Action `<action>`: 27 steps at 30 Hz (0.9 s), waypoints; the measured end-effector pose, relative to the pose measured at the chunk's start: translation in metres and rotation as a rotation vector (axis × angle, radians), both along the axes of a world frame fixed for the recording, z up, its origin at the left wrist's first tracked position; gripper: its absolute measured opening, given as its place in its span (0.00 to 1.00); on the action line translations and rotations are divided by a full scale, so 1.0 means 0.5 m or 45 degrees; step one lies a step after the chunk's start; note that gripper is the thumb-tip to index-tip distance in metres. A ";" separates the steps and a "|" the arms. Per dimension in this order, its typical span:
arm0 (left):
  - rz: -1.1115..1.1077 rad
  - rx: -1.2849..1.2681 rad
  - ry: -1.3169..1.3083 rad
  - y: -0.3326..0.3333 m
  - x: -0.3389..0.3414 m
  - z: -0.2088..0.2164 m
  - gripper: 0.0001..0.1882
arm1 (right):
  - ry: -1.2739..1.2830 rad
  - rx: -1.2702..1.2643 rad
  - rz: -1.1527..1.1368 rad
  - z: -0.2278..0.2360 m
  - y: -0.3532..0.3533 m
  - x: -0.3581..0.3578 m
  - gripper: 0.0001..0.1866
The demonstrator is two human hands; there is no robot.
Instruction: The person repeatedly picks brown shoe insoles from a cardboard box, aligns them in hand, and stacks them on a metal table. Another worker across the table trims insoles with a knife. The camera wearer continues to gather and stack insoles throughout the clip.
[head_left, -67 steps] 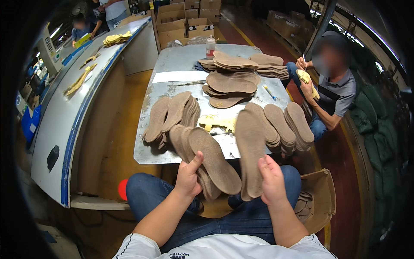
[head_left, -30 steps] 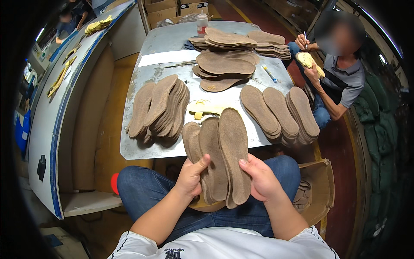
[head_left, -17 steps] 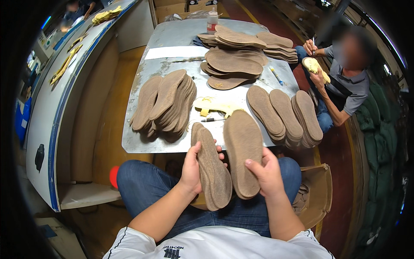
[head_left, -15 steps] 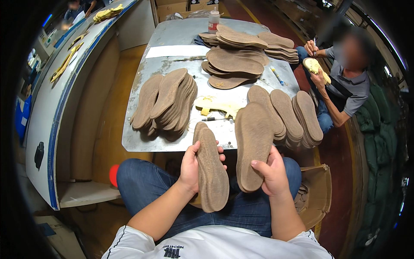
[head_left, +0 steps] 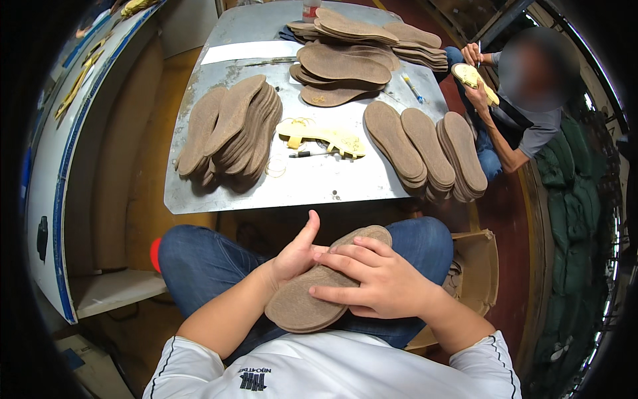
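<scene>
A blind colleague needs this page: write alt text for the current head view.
Over a seated person's lap, the right hand lies spread on a small stack of brown insoles, the left hand at its edge, thumb raised. Ahead, a metal table bears more insole stacks, a yellow piece and a pen; at right, a co-worker holds another yellow piece.

I counted one held insole bundle [head_left: 299,306] at six o'clock, three insole stacks [head_left: 425,147] at two, and one black pen [head_left: 302,154] at twelve.

Right fingers [head_left: 345,266] rest spread on stacked brown insoles [head_left: 300,304] above blue jeans [head_left: 207,267].
</scene>
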State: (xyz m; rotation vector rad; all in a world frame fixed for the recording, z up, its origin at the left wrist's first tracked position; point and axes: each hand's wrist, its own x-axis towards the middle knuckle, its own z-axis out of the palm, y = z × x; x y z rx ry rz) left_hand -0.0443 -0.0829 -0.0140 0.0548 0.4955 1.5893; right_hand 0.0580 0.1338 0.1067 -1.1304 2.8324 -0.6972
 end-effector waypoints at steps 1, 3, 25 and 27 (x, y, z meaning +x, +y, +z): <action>-0.003 -0.034 0.046 -0.002 0.002 0.009 0.69 | -0.078 -0.015 0.032 0.005 0.005 -0.003 0.48; 0.018 -0.169 -0.183 -0.008 0.015 0.027 0.72 | -0.216 -0.025 -0.082 0.008 0.010 -0.010 0.51; 0.344 0.014 1.003 -0.018 -0.035 0.008 0.83 | -0.717 -0.890 -1.093 -0.053 0.002 0.004 0.41; 0.616 -0.107 1.050 0.034 -0.007 0.016 0.73 | -0.855 -0.952 -1.202 -0.067 -0.020 0.002 0.48</action>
